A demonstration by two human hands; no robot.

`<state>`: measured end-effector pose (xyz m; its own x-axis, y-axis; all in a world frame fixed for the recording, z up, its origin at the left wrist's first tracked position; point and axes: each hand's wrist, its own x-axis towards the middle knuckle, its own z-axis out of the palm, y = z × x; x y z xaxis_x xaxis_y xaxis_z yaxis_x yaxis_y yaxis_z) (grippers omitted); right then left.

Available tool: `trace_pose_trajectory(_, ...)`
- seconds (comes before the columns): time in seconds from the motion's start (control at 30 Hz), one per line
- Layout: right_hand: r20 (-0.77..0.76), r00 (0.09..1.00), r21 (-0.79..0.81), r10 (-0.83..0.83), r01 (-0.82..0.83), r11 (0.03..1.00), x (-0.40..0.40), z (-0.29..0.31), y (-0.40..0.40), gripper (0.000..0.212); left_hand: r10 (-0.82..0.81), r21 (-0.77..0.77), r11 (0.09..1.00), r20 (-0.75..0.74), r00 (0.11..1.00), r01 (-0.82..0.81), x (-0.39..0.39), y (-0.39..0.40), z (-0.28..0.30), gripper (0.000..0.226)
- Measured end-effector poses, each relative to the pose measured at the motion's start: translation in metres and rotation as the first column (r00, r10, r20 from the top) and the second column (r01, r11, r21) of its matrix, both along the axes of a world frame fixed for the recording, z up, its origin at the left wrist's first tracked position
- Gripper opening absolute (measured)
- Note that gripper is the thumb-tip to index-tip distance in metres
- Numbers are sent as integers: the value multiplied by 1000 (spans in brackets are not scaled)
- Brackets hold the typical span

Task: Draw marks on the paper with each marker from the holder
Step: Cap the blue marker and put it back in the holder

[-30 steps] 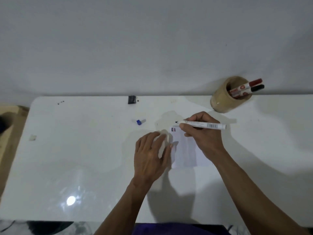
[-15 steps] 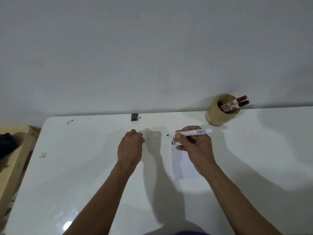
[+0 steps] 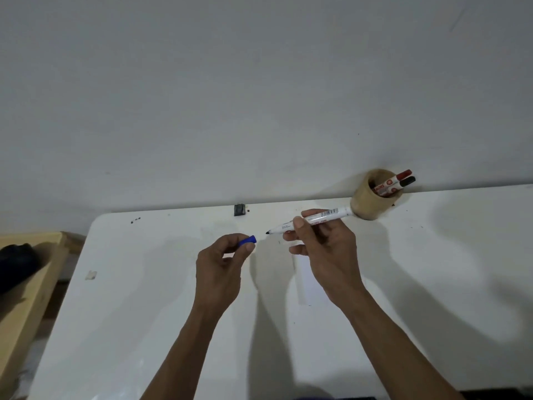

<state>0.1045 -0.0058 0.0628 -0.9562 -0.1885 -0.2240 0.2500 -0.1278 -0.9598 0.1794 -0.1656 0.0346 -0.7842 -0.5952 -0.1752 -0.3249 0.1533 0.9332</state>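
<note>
My right hand (image 3: 323, 249) holds an uncapped white marker (image 3: 314, 219) level above the table, its dark tip pointing left. My left hand (image 3: 222, 261) pinches the blue cap (image 3: 247, 241), a short gap left of that tip. Under my right hand lies the white paper (image 3: 307, 287), mostly hidden by the hand and wrist. At the back right a round wooden holder (image 3: 370, 202) leans, with a red-capped marker (image 3: 396, 178) and a black-capped marker (image 3: 402, 183) sticking out of it.
The white table (image 3: 144, 313) meets a plain wall at its far edge. A small dark block (image 3: 239, 210) sits on that edge. A scrap of tape (image 3: 91, 274) lies at the left. A wooden bench (image 3: 31, 272) with a dark object stands left of the table.
My left hand left the paper, reached to the blue cap on the table and lifted it. My right hand raised the marker off the paper. The view tilted upward.
</note>
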Motion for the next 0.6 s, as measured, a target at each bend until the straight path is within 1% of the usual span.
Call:
trace_pose_trajectory(0.07,-32,999,-8,15,-16,1000,10,9,-6,10,24,79,997,-64,998,-19,10,-1,6,7)
trace_pose_trajectory(0.17,-62,998,-5,25,-25,1000,25,17,-15,11,36,148,989,-119,992,-18,21,-5,11,8)
trace_pose_trajectory(0.6,-101,994,58,35,-30,998,78,21,-45,10,-67,146,985,-185,980,95,62,-28,20,9)
